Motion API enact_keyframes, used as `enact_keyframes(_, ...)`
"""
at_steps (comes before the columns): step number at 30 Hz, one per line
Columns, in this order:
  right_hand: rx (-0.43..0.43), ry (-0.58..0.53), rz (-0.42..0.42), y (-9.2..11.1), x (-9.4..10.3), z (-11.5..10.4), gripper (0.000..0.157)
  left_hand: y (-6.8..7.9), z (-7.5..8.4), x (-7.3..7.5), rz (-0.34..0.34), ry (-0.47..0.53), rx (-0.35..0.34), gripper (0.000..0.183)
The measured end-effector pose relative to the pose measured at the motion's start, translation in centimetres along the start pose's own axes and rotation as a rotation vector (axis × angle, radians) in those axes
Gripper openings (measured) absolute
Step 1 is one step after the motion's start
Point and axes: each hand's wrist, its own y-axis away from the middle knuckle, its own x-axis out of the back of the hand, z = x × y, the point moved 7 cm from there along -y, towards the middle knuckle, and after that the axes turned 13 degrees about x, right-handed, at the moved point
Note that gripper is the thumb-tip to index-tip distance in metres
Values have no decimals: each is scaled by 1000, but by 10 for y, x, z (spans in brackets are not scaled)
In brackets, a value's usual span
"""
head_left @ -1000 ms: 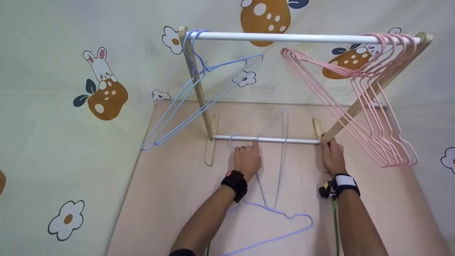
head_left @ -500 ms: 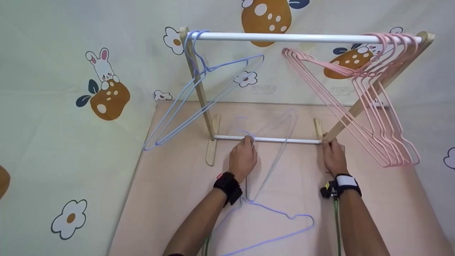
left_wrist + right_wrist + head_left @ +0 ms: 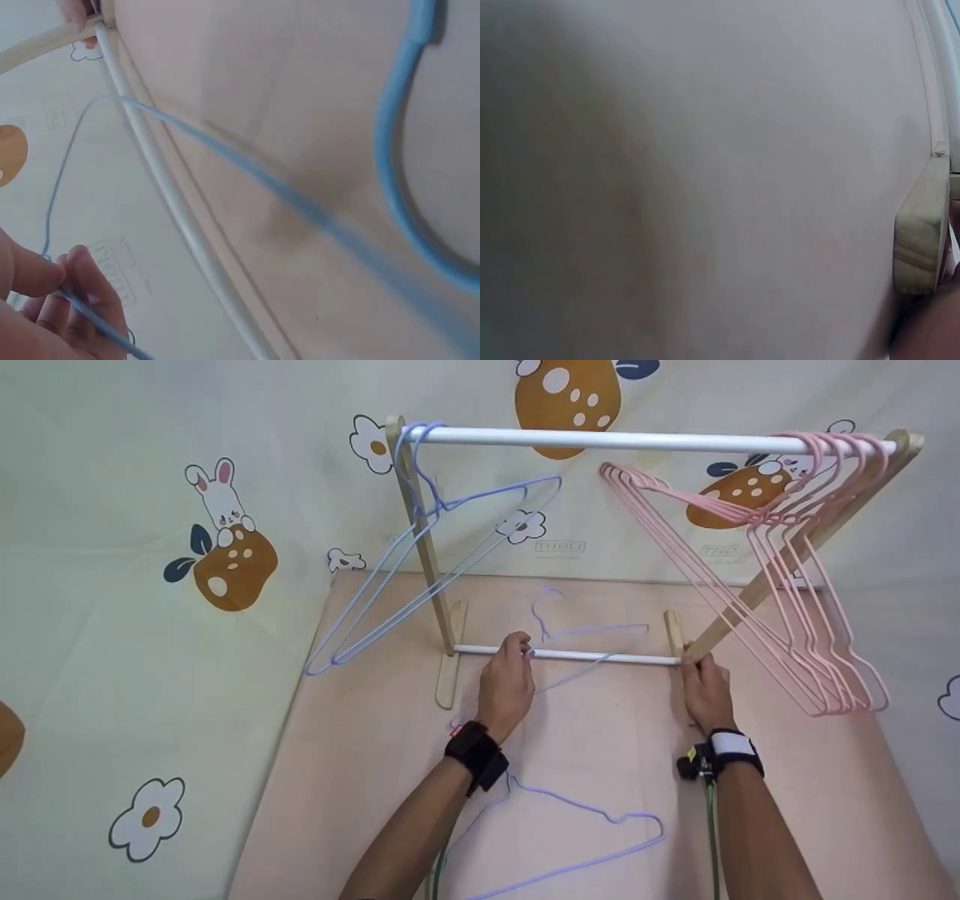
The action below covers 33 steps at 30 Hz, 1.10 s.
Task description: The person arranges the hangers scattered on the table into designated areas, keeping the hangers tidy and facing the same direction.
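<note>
My left hand (image 3: 506, 690) pinches a blue wire hanger (image 3: 315, 214) between thumb and fingers, by the lower bar of a clothes rack. The hanger's hook and one shoulder show past that white lower bar (image 3: 600, 658) in the head view. My right hand (image 3: 706, 694) grips the foot of the rack's right wooden post (image 3: 731, 615); its fingers are partly hidden behind the wood. In the right wrist view the wooden foot (image 3: 922, 240) shows at the right edge. Another blue hanger (image 3: 567, 800) lies flat on the table in front of my left hand.
Two blue hangers (image 3: 487, 496) hang at the left end of the rack's white top rail (image 3: 600, 439). Several pink hangers (image 3: 829, 709) hang at its right end. A printed cloth wall (image 3: 285, 472) stands behind and to the left of the pale pink tabletop (image 3: 360, 750).
My left hand has taken hold of the blue hanger at the lower bar and turned it, so its hook now points up behind the bar. The right hand keeps its grip on the rack.
</note>
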Motion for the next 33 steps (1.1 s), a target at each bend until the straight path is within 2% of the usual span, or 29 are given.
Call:
enact_keyframes(5,1,2,-8,0,1,-5,65,-3,6,21,68,-37,-55,14)
enact_keyframes(14,9,-3,-3,-2,2,-6,66,-12,25,70,185,-152,-101,14)
enact_keyframes(21,53,11,28,-1,3,-8,60,-17,48,111,298,-194,-173,9)
enact_keyframes(27,6,7,-2,1,0,-5,66,-19,70,142,392,-215,-268,9)
enact_keyframes(33,-16,1,-7,3,-3,-8,66,-22,88,171,494,-230,-328,7)
